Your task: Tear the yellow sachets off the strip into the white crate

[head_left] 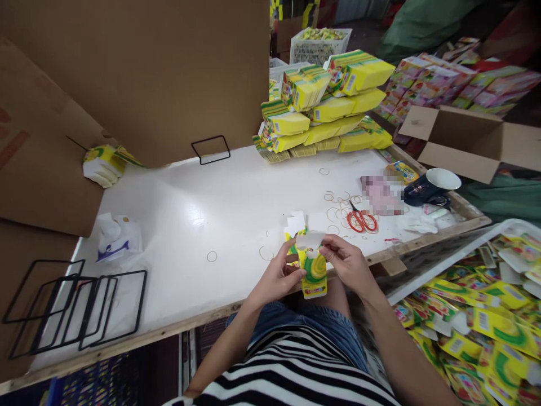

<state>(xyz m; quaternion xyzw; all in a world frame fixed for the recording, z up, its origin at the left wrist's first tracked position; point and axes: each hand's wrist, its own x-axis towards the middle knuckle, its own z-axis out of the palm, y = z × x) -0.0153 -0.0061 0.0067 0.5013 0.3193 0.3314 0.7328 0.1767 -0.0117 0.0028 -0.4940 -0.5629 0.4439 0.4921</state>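
Note:
A small yellow and green carton (315, 269) is held over the table's front edge, its pale top flap raised. My left hand (281, 270) grips it by the left side, thumb across the front. At the carton's upper right, the fingers of my right hand (340, 256) pinch the flap. Just behind, another yellow carton with white flaps (298, 223) lies on the white table (203, 203), partly hidden by my left hand. Red-handled scissors (362, 220) rest to the right among several loose rubber bands (336, 198).
Stacked bundles of yellow cartons (321, 113) stand at the back. A dark mug (429, 187) sits near the right edge, beside an open cardboard box (460, 141). Black wire frames (84, 304) and a tissue pack (120, 237) lie left. A bin (477, 332) of yellow cartons is at right.

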